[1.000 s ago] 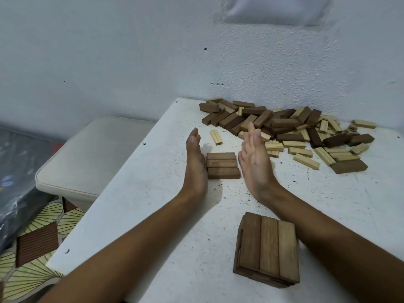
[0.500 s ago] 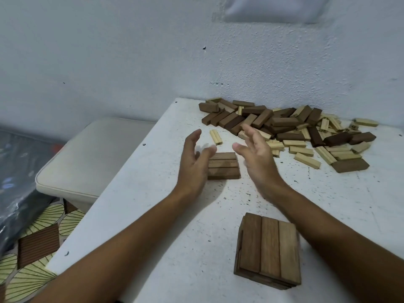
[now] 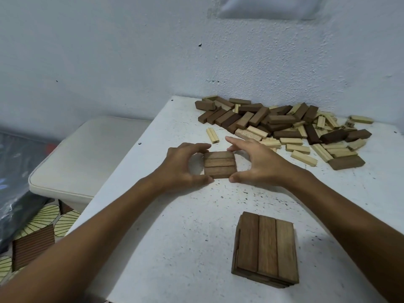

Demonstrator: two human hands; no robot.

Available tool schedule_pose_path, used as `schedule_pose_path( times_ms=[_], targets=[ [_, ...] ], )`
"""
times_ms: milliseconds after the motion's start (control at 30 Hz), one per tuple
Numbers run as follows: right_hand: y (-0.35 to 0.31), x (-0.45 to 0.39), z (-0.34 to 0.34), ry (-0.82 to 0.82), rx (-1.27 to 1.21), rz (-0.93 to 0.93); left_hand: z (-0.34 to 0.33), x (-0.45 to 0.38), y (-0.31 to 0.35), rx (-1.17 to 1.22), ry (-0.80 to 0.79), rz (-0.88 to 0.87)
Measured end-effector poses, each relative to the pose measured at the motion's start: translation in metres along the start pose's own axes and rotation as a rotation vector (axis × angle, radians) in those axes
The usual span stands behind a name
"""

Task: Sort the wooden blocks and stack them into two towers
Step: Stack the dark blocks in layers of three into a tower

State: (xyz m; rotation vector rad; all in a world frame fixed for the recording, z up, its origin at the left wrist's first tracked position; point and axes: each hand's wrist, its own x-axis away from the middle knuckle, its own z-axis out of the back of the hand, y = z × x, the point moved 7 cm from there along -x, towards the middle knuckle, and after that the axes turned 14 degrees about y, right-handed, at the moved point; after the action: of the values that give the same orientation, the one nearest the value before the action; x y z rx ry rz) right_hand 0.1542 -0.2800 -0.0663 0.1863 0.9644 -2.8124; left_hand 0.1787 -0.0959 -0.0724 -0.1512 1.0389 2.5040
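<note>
Both hands bracket a flat row of three dark blocks (image 3: 219,164) lying side by side on the white bench (image 3: 175,215), towards its far middle. The left hand (image 3: 181,166) curls around the row's left end, fingertips at the far left corner and thumb at the near left corner; the right hand (image 3: 258,162) mirrors it on the right end, pinching the far and near right corners. The row lies flat; whether it is clear of the bench surface cannot be told. A short dark tower (image 3: 265,248), at least two layers with three long blocks on top, stands near and to the right, well apart from the hands. The unsorted pile (image 3: 284,127) of dark and pale blocks lies at the far right against the wall; one pale block (image 3: 212,135) lies alone just beyond the left fingertips. Judgement: the row looks set to be carried to the tower as a layer. Risks: the three blocks are separate, so uneven squeeze could let the middle one drop out or the row buckle on lifting. A lean of either forearm on the way back could nudge the tower, whose lower layer already looks slightly offset at its left edge. Setting the row down parallel to the top layer, rather than crosswise, would weaken the stack.
</note>
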Motion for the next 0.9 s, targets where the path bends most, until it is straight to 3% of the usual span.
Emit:
schedule_pose_path(
  times_ms=[200,467,900],
  targets=[
    [-0.002,-0.001,0.003,0.036,-0.041,0.025,0.003,-0.005,0.007,0.047,0.03,-0.007],
    [-0.027,0.023,0.055,0.158,-0.13,0.025,0.021,-0.01,0.055,0.175,0.034,-0.159],
    [-0.054,0.125,0.08,0.2,-0.089,-0.026,0.022,0.065,0.107,0.249,-0.059,-0.169]
  ],
)
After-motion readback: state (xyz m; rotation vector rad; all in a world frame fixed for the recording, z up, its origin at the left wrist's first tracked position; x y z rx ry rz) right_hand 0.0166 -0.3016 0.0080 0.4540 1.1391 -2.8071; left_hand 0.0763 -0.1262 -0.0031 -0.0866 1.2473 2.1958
